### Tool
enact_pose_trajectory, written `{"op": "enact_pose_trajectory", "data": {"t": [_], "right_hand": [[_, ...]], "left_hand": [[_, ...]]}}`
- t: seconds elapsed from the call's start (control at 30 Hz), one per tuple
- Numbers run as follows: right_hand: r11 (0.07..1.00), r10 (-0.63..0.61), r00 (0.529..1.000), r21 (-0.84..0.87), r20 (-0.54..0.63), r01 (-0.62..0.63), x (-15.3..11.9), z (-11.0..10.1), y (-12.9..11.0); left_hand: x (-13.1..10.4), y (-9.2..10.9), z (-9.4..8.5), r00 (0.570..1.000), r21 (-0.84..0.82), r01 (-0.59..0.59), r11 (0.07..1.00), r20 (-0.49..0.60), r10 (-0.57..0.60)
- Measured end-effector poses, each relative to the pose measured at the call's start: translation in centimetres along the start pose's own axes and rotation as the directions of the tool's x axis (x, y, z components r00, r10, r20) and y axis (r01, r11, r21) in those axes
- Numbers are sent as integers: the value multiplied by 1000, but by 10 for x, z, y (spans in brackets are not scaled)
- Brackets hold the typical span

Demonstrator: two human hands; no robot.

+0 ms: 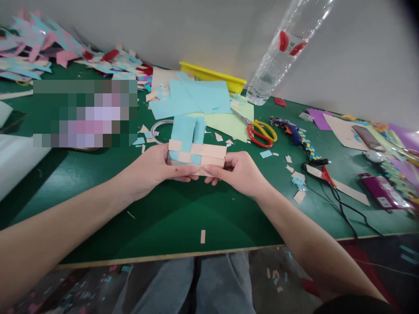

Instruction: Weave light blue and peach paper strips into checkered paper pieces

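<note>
Between my two hands is a small woven piece of paper strips (pixel 212 151), made of pale pink strips crossing light blue ones. The blue strips stand up from its left part. My left hand (pixel 160 163) grips the left end, thumb along the lower pink strip and fingers behind. At the right end my right hand (pixel 237 170) pinches the piece the same way, its thumb close to the left thumb. The fingers behind the paper are partly hidden. A roll of tape (pixel 156 131) lies just beyond my left hand.
Behind the hands lie light blue paper sheets (pixel 209 97), a yellow tray (pixel 212 76) and scissors (pixel 262 131). A tall plastic bottle (pixel 278 61) stands against the wall. Rightward are a glue gun (pixel 291 131) with a black cable and a purple packet (pixel 382 192). Paper scraps dot the green table (pixel 157 226).
</note>
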State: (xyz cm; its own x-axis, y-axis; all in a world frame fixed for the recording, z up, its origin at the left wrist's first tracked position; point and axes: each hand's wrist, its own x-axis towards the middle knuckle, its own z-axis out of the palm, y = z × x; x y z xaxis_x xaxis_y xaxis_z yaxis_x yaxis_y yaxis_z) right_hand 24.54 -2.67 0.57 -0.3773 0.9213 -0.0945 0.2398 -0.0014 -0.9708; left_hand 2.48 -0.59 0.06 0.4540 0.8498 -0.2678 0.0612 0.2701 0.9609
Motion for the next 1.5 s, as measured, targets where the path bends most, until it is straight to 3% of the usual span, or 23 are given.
{"op": "enact_pose_trajectory", "data": {"t": [0.27,0.6,1.5], "right_hand": [[999,14,1000,-34,14,-14,0,0,-1],[991,33,999,-127,29,-30,0,-1,1],[999,26,998,-49,65,-23,1,-4,-1]], "left_hand": [[4,-5,-4,997,50,-67,996,-37,69],[4,-6,-4,994,106,-55,993,-83,64],[-1,-3,-5,998,111,-57,992,-28,61]]}}
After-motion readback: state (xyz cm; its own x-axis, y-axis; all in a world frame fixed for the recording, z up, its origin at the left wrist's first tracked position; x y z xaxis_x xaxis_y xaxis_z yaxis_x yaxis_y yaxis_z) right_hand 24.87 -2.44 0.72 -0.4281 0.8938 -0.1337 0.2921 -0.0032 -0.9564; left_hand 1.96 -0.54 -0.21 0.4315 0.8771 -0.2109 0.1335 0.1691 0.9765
